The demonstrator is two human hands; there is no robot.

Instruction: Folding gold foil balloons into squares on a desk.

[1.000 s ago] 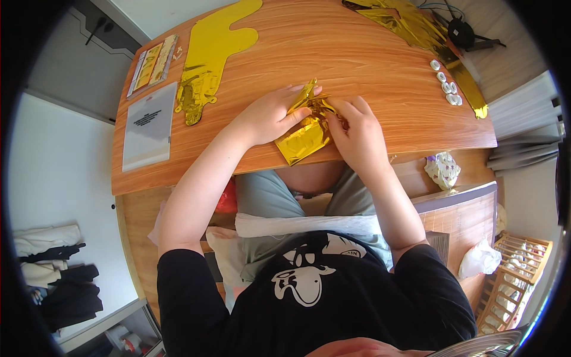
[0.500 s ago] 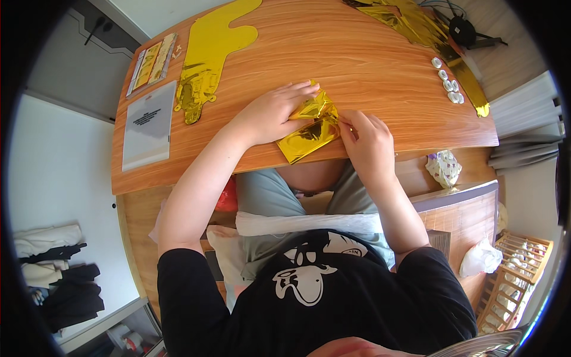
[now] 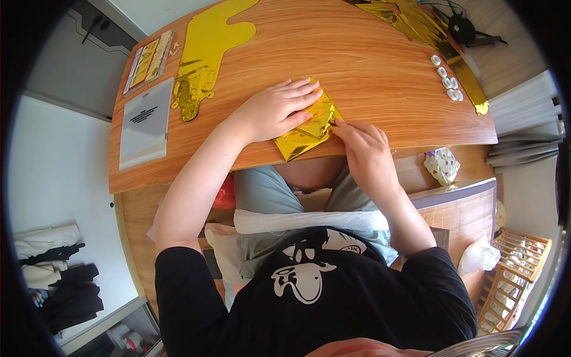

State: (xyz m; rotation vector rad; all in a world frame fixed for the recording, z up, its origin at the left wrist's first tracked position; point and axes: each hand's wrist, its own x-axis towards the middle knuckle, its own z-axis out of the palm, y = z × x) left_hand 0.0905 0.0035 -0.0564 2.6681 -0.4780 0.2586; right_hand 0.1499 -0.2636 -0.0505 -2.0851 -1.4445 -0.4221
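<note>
A folded piece of shiny gold foil [image 3: 297, 144], perhaps a flat foil balloon, lies close to the table's near edge. My left hand [image 3: 270, 112] is spread over its left and far side, fingers stretched out, pressing it against the wood. At the right edge of the foil, my right hand [image 3: 364, 147] pinches it between thumb and curled fingers. Part of the foil is hidden under the left hand. Farther left on the table [image 3: 285, 47], a flat gold foil balloon [image 3: 205, 47] with a crinkled near end is spread out.
A clear plastic bag [image 3: 143, 128] with dark print lies at the table's left, below a flat colourful packet [image 3: 148, 62]. Along the right side are several small white rolls [image 3: 446, 79] and more gold foil [image 3: 410, 21]. A black device [image 3: 464, 28] stands beyond the far right corner.
The raised upper layer of foil has been pressed flatter. My left hand lies lower across it, and my right hand has shifted slightly left and down along the foil's edge.
</note>
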